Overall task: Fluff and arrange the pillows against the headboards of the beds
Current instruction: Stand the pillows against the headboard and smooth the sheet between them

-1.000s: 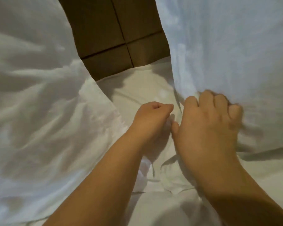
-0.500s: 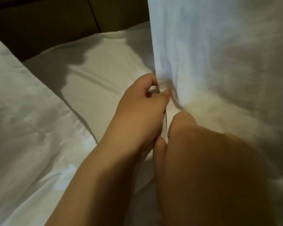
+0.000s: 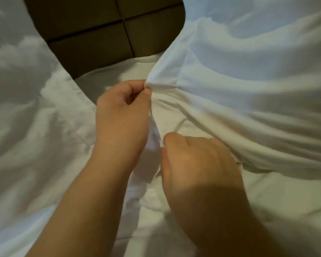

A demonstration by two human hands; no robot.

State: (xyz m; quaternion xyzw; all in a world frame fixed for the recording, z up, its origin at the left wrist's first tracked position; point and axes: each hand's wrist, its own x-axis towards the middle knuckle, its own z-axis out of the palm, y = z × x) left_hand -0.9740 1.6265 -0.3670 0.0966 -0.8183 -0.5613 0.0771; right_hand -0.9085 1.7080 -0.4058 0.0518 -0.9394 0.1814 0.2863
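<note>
A large white pillow (image 3: 248, 75) fills the right side and leans toward the brown padded headboard (image 3: 104, 34). My left hand (image 3: 120, 115) pinches the pillowcase's lower left corner between thumb and forefinger. My right hand (image 3: 196, 164) grips the case's open edge just below that, fingers curled into the fabric. A second white pillow (image 3: 24, 112) lies at the left, apart from both hands.
The white bed sheet (image 3: 107, 80) shows between the two pillows and runs under my forearms. The headboard's stitched panels rise behind the gap at the top centre.
My hands have spread apart along the right pillow's edge: the left now pinches the corner higher up, the right has dropped lower. The view has pulled back, showing the headboard again.
</note>
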